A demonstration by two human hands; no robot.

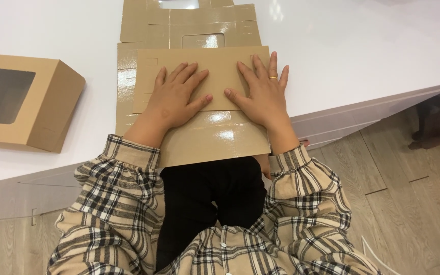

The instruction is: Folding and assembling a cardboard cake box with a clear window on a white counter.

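Here both hands, left hand (175, 95) and right hand (260, 91), lie open and flat, gripping nothing, pressing a folded flap of the flat cardboard box blank (215, 137) overhanging the white bench (362, 56); light, stiff, glossy-slick, probably best taken by its edges
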